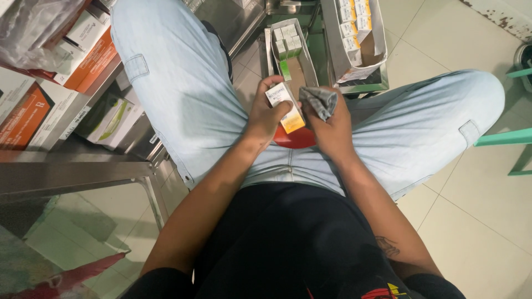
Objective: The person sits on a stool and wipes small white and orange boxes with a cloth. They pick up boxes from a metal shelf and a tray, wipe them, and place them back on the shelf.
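**Small box and cloth held over the lap**

The left hand (pixel 267 113) grips a small white-and-yellow box (pixel 286 107) above the lap. The right hand (pixel 331 128) is closed on a crumpled grey cloth (pixel 318 101) just beside it. An open carton (pixel 292 55) of similar boxes lies on the floor ahead.

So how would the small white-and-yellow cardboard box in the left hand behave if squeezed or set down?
The small white-and-yellow cardboard box looks light; the left hand holds it by fingertips. Thin card probably dents if squeezed. Flat faces suggest no rolling, though upright it may tip.
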